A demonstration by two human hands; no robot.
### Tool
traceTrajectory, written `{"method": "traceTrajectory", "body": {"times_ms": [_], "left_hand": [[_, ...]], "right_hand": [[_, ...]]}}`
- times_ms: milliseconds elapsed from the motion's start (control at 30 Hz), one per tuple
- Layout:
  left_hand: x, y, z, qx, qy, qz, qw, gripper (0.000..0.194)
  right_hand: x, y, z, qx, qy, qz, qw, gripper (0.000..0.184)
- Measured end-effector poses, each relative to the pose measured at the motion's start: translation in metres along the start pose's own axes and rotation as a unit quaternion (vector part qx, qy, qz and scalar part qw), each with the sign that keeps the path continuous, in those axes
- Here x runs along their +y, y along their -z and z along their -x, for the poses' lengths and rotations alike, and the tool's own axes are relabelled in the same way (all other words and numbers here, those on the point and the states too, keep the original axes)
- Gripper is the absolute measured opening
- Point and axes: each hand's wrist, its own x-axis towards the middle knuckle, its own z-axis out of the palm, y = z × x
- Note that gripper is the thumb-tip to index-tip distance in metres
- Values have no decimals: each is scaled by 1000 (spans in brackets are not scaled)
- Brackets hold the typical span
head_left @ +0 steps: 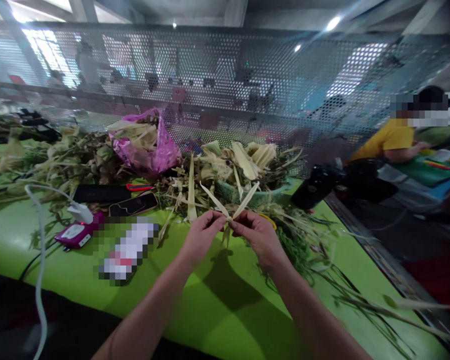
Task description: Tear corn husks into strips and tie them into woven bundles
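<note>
Both of my hands meet over the middle of the green table, pinching a folded piece made of pale dry corn husk strips (243, 201). My left hand (204, 231) grips its left side between thumb and fingers, and my right hand (255, 231) does the same on the right. Two strips rise from the centre in a V, while shorter ends hang below. Just behind my left hand a long flat husk strip (191, 192) stands up. Beyond my hands, a green basket (253, 198) carries a heap of dry husks (247, 160).
To the left are a pink plastic bag (165, 150) of husks, a phone (134, 204), red-handled scissors (140, 187) and a purple power adapter (77, 234) with a white cable. Green plant strands (294, 250) lie at right. A black object (312, 187) stands near the right edge; a person in yellow (386, 137) sits beyond.
</note>
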Motion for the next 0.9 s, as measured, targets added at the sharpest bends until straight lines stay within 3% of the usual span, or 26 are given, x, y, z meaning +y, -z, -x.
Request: {"method": "traceTrajectory", "body": {"times_ms": [200,433,667,900], "left_hand": [[-2,-4,-1,2,12,33,999,13],[-3,-6,0,-12,3,14,1000,13],[1,-6,3,-28,77,61,995,21],[2,-5,4,-4,45,46,998,17]], "right_hand": [[-1,-3,3,-15,-51,-94,994,30],[4,-3,1,38,-44,-122,991,31],[4,-6,1,43,-69,-193,978,31],[0,-2,2,2,-73,-145,987,30]]}}
